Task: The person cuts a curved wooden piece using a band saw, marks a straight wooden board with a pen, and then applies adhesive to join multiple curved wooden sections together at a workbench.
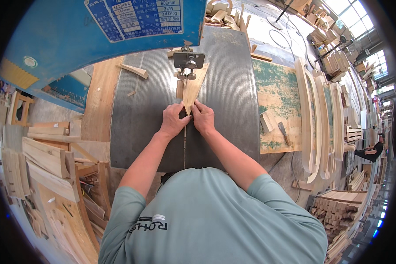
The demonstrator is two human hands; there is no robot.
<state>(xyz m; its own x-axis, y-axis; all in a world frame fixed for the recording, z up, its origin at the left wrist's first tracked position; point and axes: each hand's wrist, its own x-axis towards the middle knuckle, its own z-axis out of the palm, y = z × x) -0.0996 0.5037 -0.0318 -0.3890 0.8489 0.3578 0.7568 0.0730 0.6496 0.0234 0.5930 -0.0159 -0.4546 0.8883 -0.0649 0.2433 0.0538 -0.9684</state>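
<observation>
A pale, tapered piece of wood (197,86) lies on the grey ridged saw table (226,105), its narrow end toward me. My left hand (174,119) pinches that near end from the left, the thumb close to the tip. From the other side my right hand (203,118) grips the same end, fingertips on its edge. The wood's far part reaches under the band saw's blade guide (188,64), whose rollers hide the cutting point. A narrow wood strip (179,89) sits just left of the piece. Further left on the table is a wedge-shaped offcut (135,71).
The blue saw body (70,33) overhangs the upper left. To the right, a worn green board (277,86) carries a wood block (268,121) and a scraper-like tool (284,133), with curved wooden parts (310,119) beyond. Timber pieces (46,156) are piled left; another person (372,152) is far right.
</observation>
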